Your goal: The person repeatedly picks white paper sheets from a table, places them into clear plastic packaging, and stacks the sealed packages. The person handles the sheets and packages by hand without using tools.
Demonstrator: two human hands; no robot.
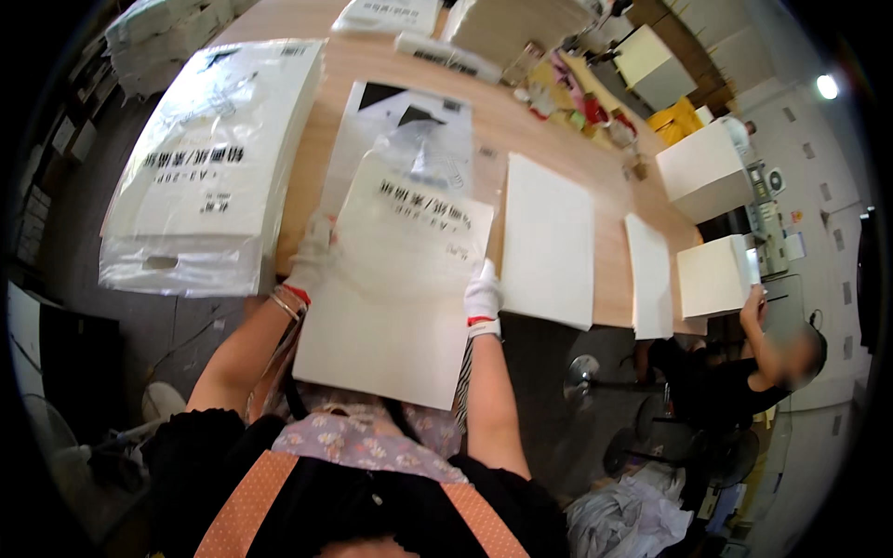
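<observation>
A stack of white drawing paper (381,316) reaches over the table's near edge toward me. Its far part lies inside a clear printed plastic bag (405,126), whose far end rests flat on the table. My left hand (313,253), in a white glove, is closed on the stack's left edge, its fingers partly hidden. On the opposite edge my right hand (483,292), gloved too, grips the paper and the bag's side. Right of it lies a bare white paper stack (549,237). To the left is a pile of filled clear bags (200,158).
The wooden table (502,121) extends away from me. Farther right stand more paper stacks (651,274) and a white block of paper (716,279), beside a seated person (735,372). Small items and cloth (591,98) lie at the far side. Crumpled plastic (628,507) sits at lower right.
</observation>
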